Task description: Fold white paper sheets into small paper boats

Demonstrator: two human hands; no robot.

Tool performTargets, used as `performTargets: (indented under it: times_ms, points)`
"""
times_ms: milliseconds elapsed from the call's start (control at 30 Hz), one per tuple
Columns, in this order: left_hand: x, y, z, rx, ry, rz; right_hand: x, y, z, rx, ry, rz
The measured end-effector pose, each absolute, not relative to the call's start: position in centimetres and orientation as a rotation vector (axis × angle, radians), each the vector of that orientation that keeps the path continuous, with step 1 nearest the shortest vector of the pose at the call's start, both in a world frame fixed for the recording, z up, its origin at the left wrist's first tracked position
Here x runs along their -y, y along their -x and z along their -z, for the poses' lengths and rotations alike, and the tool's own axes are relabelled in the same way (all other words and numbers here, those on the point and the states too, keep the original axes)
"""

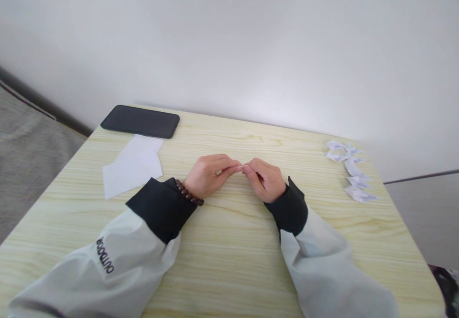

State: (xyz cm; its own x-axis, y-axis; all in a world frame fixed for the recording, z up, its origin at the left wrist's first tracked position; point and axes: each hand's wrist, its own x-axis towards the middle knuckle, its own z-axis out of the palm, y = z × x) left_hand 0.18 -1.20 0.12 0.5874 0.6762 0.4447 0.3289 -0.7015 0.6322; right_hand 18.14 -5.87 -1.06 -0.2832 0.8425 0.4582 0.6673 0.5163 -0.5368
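My left hand [212, 174] and my right hand [264, 178] meet over the middle of the wooden table, fingertips touching. Both are closed in a pinch, thumbs against the forefingers. Whatever lies between the fingers is almost wholly hidden and too small to name. To the right of my right hand, several small folded white paper shapes [356, 193] with pointed ends stand in a loose group. White paper sheets [134, 167] lie flat beyond my left forearm, overlapping at angles.
A black smartphone [140, 121] lies screen up at the table's back left, near the paper. The pale wood-grain table [229, 256] backs onto a white wall [229, 45]. Grey fabric [32, 150] is beyond the left edge.
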Motion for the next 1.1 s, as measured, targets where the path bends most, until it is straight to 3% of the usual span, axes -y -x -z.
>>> performTargets:
  times_ms: [200,433,633,1100]
  points:
    - [1.3,-0.3,-0.2,-0.823,-2.236,-0.828,5.9,-18.2,0.9,2.07,1.227,-0.228]
    - [1.3,-0.3,-0.4,-0.826,-1.799,-0.595,5.8,-18.7,0.7,1.997,1.21,-0.434]
    - [0.7,-0.2,-0.4,-0.757,-1.671,-0.473,5.7,-18.9,0.8,2.023,1.258,-0.393]
    - [0.5,0.0,-0.3,-0.726,-1.626,-0.481,5.6,-19.3,1.0,1.855,1.301,-0.856]
